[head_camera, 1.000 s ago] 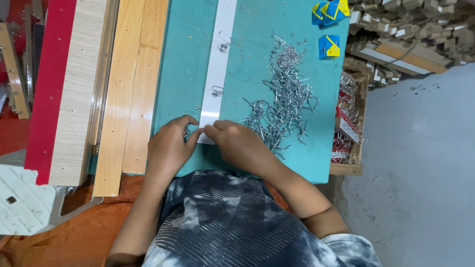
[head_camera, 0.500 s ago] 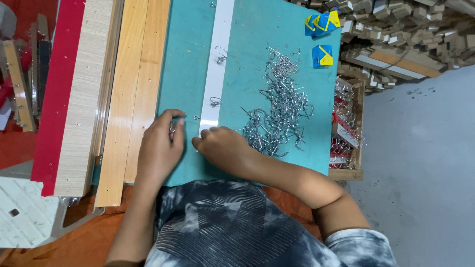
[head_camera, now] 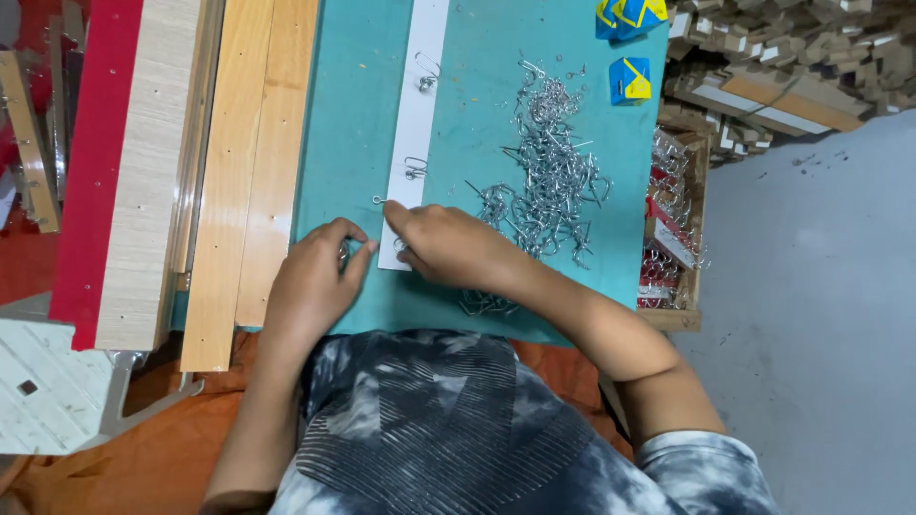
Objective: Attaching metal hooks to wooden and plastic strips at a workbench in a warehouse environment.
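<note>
I see the teal tabletop (head_camera: 353,143) hemmed on its left edge by pale wooden planks (head_camera: 253,162), with bare teal between them and the long white flat strip (head_camera: 417,124). The strip carries small metal hooks. My right hand (head_camera: 448,248) presses the strip's near end, fingers together; my left hand (head_camera: 310,286) curls shut on small silver hooks (head_camera: 343,253) just beside it. A heap of silver wire hooks (head_camera: 549,181) crowds the right.

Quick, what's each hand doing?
Left hand: closed on small metal hooks.
Right hand: fingers pressing the long white strip.
</note>
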